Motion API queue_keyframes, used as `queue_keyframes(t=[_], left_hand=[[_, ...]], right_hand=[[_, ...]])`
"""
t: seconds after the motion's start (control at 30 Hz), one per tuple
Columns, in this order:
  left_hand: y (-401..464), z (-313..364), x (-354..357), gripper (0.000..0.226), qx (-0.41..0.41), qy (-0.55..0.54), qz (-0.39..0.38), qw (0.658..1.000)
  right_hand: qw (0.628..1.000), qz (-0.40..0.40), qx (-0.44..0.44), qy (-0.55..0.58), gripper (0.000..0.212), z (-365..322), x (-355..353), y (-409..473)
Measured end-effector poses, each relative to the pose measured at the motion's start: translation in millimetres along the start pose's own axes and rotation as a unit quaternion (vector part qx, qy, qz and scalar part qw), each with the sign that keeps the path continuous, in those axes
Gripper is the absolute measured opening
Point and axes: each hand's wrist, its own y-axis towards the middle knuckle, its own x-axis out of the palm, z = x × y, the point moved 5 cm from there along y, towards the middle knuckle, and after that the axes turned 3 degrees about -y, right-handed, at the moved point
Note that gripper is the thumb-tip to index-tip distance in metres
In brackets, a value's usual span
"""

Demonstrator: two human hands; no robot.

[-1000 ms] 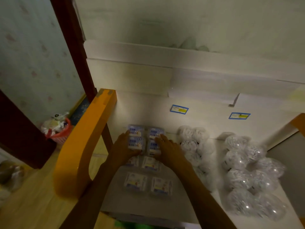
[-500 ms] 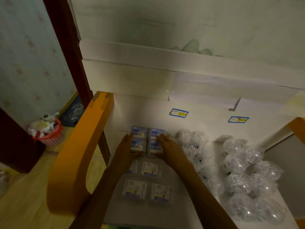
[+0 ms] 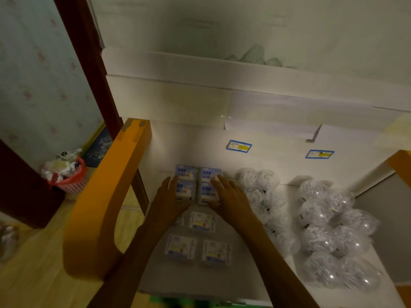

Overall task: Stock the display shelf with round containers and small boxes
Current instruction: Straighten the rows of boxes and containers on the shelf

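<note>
Two flat hands, left hand [image 3: 169,197] and right hand [image 3: 230,194], press stacked small boxes [image 3: 196,185] on the white shelf [image 3: 222,278] beside an orange post [image 3: 106,196].

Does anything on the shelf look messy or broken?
Nothing stands out. The small boxes sit in tidy rows between the left hand and the right hand, and the round containers lie grouped beside them, intact.

Glossy clear-plastic round containers [image 3: 320,218], printed small boxes [image 3: 196,185], matt white shelf [image 3: 244,285], orange wooden post [image 3: 106,196].
</note>
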Motion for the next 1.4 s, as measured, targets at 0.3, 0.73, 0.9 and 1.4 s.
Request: queue_keyframes(t=[0.3, 0.73, 0.9, 1.4], left_hand=[[-69.8, -7.4, -14.7, 0.057, 0.050, 0.088, 0.030, 0.994], [-52.7, -16.2, 3.3, 0.029, 0.148, 0.054, 0.025, 0.987], [-52.0, -8.6, 0.6, 0.038, 0.147, 0.031, 0.027, 0.988], [-122.3, -13.2, 7.6, 0.055, 0.213, 0.081, -0.030, 0.973]], right_hand=[[0.995, 0.073, -0.061, 0.016, 0.042, -25.4, 31.8, -60.4], [0.997, 0.043, -0.025, 0.058, 0.036, -8.0, 43.8, -56.4], [0.997, 0.045, -0.012, 0.059, 0.039, -6.1, 44.2, -54.9], [0.993, 0.076, -0.084, 0.038, 0.044, -11.0, 49.6, -126.5]])
